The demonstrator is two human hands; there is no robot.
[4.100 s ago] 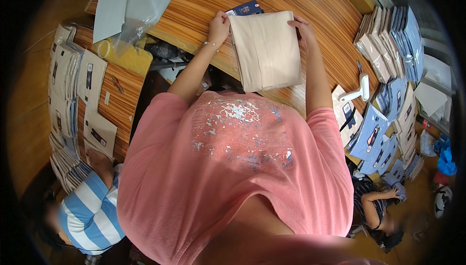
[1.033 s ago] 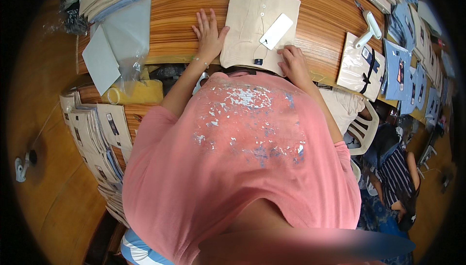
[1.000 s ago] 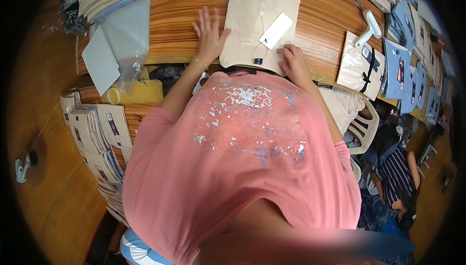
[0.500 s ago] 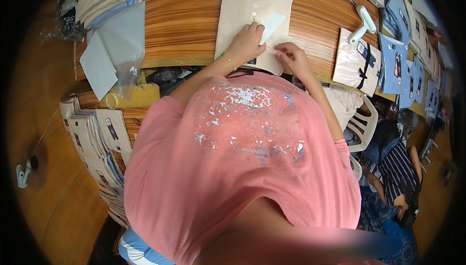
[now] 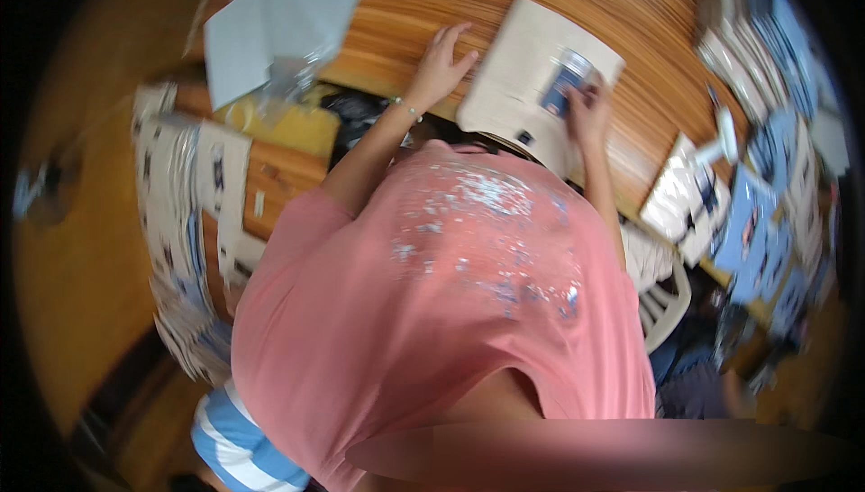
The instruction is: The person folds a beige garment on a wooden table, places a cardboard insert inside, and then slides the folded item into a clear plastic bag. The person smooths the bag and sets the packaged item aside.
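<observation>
A cream folded garment (image 5: 505, 73) lies tilted on the wooden table in front of me, with a small dark square near its lower edge. On its right half rests a dark blue tag (image 5: 559, 86) with a pale, shiny upper end. My right hand (image 5: 590, 113) is at the tag's right edge, fingers curled in against it; motion blurs the fingertips. My left hand (image 5: 441, 68) is off the garment, just left of it over the table, fingers apart and nothing in them.
At the left are a pale sheet (image 5: 236, 46) and clear plastic. Stacked cream garments (image 5: 167, 186) stand lower left. To the right lie a packed cream garment (image 5: 680, 199), a white-handled tool (image 5: 723, 139) and blue packed garments (image 5: 752, 231). A white chair (image 5: 667, 312) is behind these.
The view has turned. My left hand has left the garment and moved left, its fingers opening. The tag, white side up before, now shows dark blue, and my right hand has come to it.
</observation>
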